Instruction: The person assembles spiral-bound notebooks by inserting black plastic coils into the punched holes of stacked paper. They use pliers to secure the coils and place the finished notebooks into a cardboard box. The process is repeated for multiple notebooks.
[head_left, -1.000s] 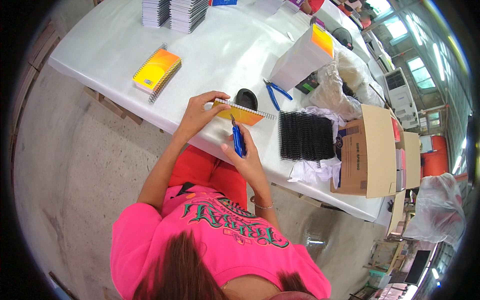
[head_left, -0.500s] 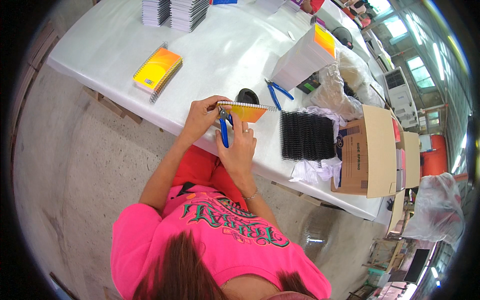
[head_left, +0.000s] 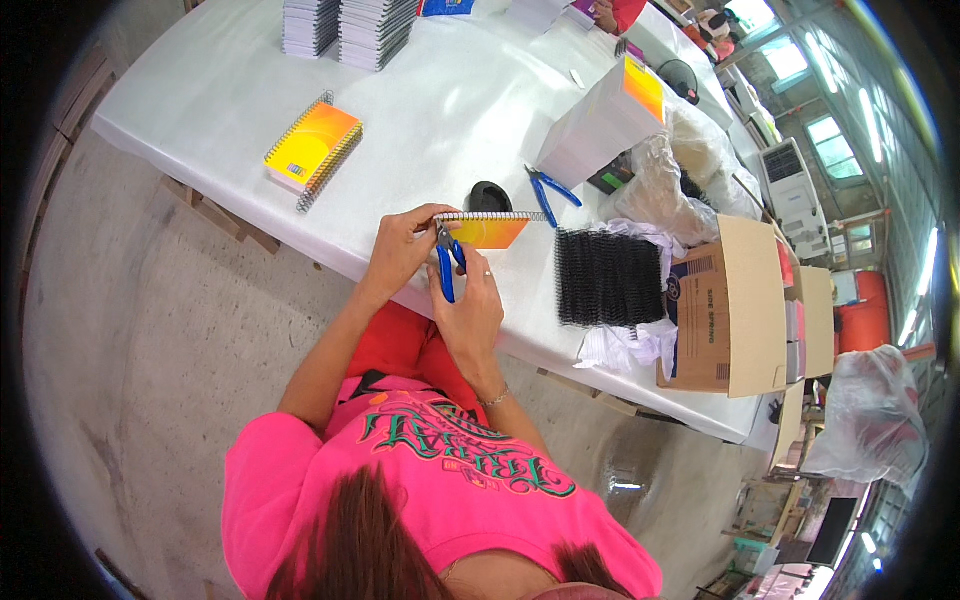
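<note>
My left hand [head_left: 404,248] grips the left end of a small orange-yellow notebook [head_left: 487,233], held on edge with its wire coil along the top. The coil sticks out past the notebook's right end. In my right hand [head_left: 472,306] is a pair of blue-handled cutting pliers [head_left: 446,268], its jaws up at the coil's left end by my left fingertips. Whether the jaws are closed on the wire is too small to tell. Just behind the notebook sits a round black dish [head_left: 490,197].
Coiled yellow notebooks [head_left: 313,147] lie at left on the white table [head_left: 230,90]. Taller notebook stacks [head_left: 375,35] stand at the back. Rightward are a paper stack [head_left: 605,120], spare blue pliers [head_left: 552,190], black coils [head_left: 610,278] and an open carton [head_left: 715,310]. Another person's hand [head_left: 605,15] shows far back.
The pliers and my right hand have shifted slightly left and down along the notebook's left end. The notebook's cover now faces me a little more. My left hand keeps its grip.
</note>
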